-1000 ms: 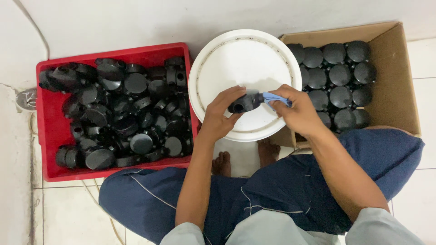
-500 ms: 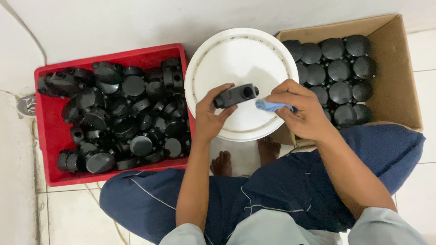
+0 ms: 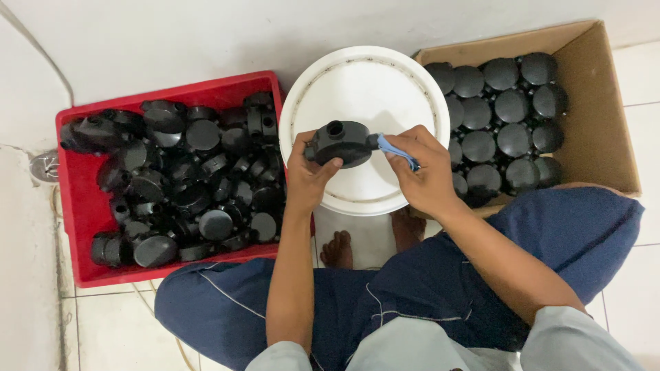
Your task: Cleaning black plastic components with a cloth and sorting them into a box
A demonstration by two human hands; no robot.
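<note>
Your left hand [image 3: 309, 175] clamps the round black plastic junction box [image 3: 342, 143] over the white round bucket lid [image 3: 364, 82] while your right hand [image 3: 423, 172] pinches a blue cloth [image 3: 393, 148] against it; a loose grip could drop it.

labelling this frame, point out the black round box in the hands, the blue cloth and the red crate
black round box [image 3: 342, 143], head view, its side wall
blue cloth [image 3: 393, 148], head view, exposed fold
red crate [image 3: 77, 227], head view, left rim
</note>
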